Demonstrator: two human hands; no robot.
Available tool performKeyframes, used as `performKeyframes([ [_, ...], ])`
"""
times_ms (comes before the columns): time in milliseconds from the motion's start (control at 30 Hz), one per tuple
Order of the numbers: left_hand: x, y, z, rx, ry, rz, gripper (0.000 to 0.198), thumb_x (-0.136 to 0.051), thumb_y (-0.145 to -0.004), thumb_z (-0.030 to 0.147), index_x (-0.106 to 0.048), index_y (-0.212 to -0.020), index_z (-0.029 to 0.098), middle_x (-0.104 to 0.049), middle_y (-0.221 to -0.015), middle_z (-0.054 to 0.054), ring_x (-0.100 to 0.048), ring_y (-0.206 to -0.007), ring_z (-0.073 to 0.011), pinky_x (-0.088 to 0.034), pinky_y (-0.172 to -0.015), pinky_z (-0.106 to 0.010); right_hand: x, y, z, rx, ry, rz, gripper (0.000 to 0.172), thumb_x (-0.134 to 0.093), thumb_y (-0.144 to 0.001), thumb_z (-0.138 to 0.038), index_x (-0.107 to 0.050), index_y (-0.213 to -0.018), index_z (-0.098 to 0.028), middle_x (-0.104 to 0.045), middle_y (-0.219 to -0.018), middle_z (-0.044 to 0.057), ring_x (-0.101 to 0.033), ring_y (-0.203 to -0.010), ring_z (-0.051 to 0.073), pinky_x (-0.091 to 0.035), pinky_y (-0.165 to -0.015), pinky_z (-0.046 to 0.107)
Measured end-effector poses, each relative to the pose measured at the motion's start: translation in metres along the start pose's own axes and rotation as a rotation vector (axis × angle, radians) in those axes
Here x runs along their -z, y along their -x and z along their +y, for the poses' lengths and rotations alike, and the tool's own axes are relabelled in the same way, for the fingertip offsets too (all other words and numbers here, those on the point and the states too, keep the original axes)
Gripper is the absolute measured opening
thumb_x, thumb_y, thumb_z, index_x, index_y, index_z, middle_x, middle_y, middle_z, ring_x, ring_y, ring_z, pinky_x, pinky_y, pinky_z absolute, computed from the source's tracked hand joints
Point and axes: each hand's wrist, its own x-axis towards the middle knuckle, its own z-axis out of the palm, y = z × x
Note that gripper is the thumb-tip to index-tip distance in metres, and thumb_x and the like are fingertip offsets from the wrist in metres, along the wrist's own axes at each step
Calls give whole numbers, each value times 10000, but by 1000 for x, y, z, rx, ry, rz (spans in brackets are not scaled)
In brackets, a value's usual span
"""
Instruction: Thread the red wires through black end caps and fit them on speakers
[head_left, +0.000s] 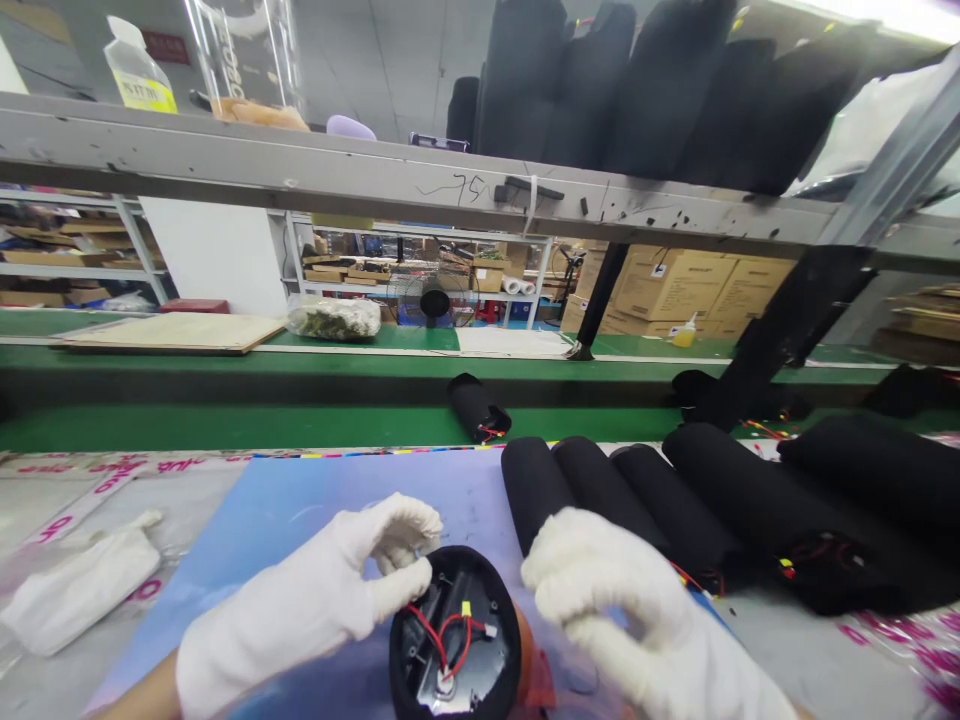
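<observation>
A black cloth-covered cylinder (400,655) stands with its end facing me at the front of the blue sheet. Inside its rim lie red wires (459,640) with a yellow connector and white plugs, over a dark, shiny inner part. My left hand (375,565), in a white glove, is at the upper left of the rim, its thumb and curled fingers closed on the cloth edge. To the right of the cylinder, my right hand (615,600), gloved too, has its fingers curled in; whatever they hold is hidden. Between this hand and the cylinder shows a blurred orange-red piece (534,665).
Several black cylinders (536,490) lie in a row on the right, some with wires. Another black cylinder (476,405) lies on the green strip behind. A loose white glove (86,580) is on the left. A metal shelf (337,170) with a post (780,330) crosses above.
</observation>
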Motion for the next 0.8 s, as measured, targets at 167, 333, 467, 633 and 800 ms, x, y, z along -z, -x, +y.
performKeyframes([
  [167,11,13,0,45,-20,-69,215,-451,-986,490,-553,-1136,375,-657,-1174,70,-600,-1117,-153,-453,-1040,-309,-24,10,9,217,209,-86,122,-415,-985,-215,-526,-1017,-254,-677,-909,29,-580,-849,180,-458,-797,345],
  [333,-2,25,-11,-7,-10,72,481,-569,-900,532,-473,-1358,419,-570,-1420,10,-535,-1306,-268,-425,-1134,-441,-37,-9,18,374,479,-38,164,-422,-900,-164,-441,-748,-224,-514,-671,-13,-392,-638,171,-300,-608,318],
  [467,-32,22,-19,-133,-59,86,667,-786,-703,412,-561,-1328,356,-613,-1395,-44,-597,-1243,-341,-479,-1087,-475,-44,-16,12,452,510,19,256,-359,-1002,-202,-445,-762,-224,-486,-660,-21,-389,-618,167,-288,-566,317],
  [633,-17,1,-16,-108,-104,186,710,-760,-711,396,-478,-1361,365,-645,-1353,-50,-659,-1164,-286,-558,-987,-404,-23,-23,10,105,377,236,261,-458,-906,-67,-495,-1098,-240,-588,-1095,56,-590,-973,174,-483,-880,314],
  [800,65,-76,-27,105,-333,591,797,-715,-722,625,-395,-1386,323,-641,-1326,-62,-646,-1182,-266,-511,-1030,-396,6,-71,67,-373,631,140,430,-454,-942,-141,-451,-1372,-161,-665,-1165,131,-665,-1065,248,-506,-958,415],
])
